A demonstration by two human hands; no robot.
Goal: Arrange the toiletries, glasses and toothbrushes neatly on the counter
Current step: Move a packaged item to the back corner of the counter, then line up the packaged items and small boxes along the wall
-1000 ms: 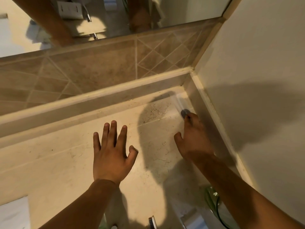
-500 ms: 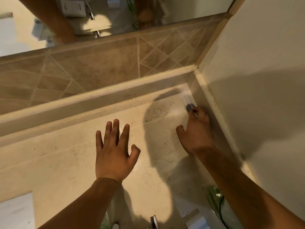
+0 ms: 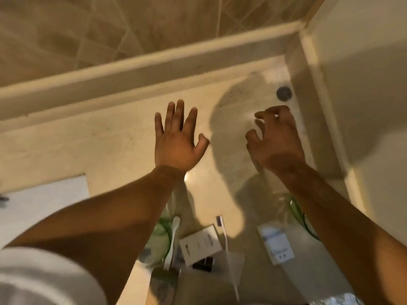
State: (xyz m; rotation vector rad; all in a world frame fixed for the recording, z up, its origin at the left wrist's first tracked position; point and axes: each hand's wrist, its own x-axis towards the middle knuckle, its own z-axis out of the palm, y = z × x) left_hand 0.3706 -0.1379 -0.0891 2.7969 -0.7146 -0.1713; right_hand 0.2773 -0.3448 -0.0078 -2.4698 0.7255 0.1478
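A small bottle with a dark round cap (image 3: 284,92) stands in the far right corner of the beige counter (image 3: 110,146). My right hand (image 3: 277,139) hovers just in front of it, fingers curled and apart, holding nothing. My left hand (image 3: 178,137) lies flat on the counter with fingers spread. Nearer me lie a white toothbrush (image 3: 225,238), a white box (image 3: 200,243), a white and blue box (image 3: 275,243), a second white toothbrush (image 3: 172,236) and clear glasses with green stripes (image 3: 299,214), partly hidden by my arms.
A raised ledge (image 3: 154,62) and brown tiled backsplash run along the back. A pale wall (image 3: 363,84) closes the right side. A white sheet or towel (image 3: 44,201) lies at the left. A small dark item (image 3: 203,264) sits by the white box.
My right hand has let go of the capped bottle and drawn back toward me. The view has tilted down, showing more items at the near edge. My left hand stays flat.
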